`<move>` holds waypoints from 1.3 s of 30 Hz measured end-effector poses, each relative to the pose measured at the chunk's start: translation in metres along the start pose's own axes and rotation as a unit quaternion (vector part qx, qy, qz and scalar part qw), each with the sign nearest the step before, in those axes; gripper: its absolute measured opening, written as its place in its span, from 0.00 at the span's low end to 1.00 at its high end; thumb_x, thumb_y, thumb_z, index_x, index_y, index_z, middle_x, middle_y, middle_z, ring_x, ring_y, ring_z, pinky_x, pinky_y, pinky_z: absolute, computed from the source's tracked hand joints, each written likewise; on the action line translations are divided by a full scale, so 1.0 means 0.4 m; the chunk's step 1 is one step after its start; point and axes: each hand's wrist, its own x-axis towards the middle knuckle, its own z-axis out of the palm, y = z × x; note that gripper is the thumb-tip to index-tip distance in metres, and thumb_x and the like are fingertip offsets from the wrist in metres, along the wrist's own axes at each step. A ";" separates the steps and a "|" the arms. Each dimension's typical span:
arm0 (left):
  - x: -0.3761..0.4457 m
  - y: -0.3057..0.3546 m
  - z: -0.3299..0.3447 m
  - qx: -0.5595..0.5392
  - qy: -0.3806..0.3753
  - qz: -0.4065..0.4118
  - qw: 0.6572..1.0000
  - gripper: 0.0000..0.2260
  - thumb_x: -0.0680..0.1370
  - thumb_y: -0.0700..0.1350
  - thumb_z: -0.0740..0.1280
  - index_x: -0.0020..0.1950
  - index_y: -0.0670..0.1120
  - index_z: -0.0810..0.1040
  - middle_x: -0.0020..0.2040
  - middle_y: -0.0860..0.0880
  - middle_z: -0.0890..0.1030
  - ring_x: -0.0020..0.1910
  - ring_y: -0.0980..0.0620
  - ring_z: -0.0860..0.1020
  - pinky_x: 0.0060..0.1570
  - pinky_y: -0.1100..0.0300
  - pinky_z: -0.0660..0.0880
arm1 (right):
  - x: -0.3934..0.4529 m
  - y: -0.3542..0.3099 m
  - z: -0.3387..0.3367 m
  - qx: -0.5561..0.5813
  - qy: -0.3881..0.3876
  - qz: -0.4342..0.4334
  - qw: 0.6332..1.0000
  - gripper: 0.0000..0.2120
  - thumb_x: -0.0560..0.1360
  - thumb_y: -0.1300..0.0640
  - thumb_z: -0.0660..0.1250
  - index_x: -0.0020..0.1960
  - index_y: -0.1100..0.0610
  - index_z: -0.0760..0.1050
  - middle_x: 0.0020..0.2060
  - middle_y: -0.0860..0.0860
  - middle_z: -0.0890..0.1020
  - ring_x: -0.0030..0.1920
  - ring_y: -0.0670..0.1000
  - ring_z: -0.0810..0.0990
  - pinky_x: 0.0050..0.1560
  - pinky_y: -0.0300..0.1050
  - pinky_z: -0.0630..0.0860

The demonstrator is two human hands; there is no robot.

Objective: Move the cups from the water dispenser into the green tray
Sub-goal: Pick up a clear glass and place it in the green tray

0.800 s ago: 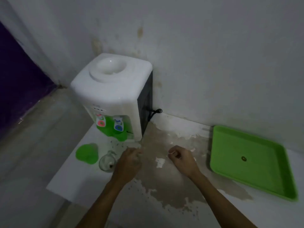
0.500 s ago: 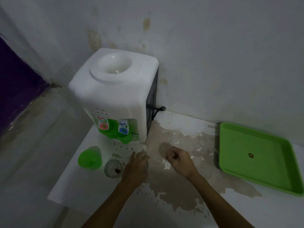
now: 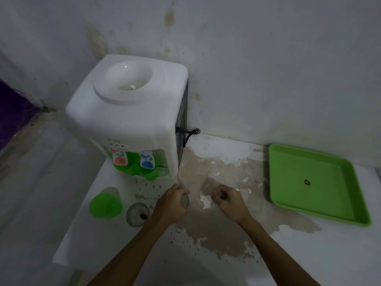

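The left hand [image 3: 172,205] is wrapped around a small clear cup [image 3: 184,200] on the counter [image 3: 340,254], just in front of the water dispenser [image 3: 132,112]. The right hand [image 3: 228,204] is curled shut and looks empty. A glass cup [image 3: 137,214] and a green cup [image 3: 105,205] wait nearby (both not picked up yet). Next, I think the held cup needs carrying right to the green tray [image 3: 317,211].

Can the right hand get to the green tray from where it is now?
Probably yes. The right hand is loosely curled over bare counter, and nothing stands between it and the green tray off to its right.
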 end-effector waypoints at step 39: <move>0.221 0.642 0.431 -0.150 -0.083 0.043 0.984 0.14 0.73 0.45 0.74 0.58 0.56 0.80 0.53 0.60 0.80 0.54 0.67 0.77 0.51 0.75 0.71 | -0.002 0.462 -0.529 0.050 0.207 0.078 0.974 0.33 0.63 0.58 0.82 0.63 0.57 0.71 0.60 0.58 0.74 0.53 0.55 0.77 0.53 0.41 0.71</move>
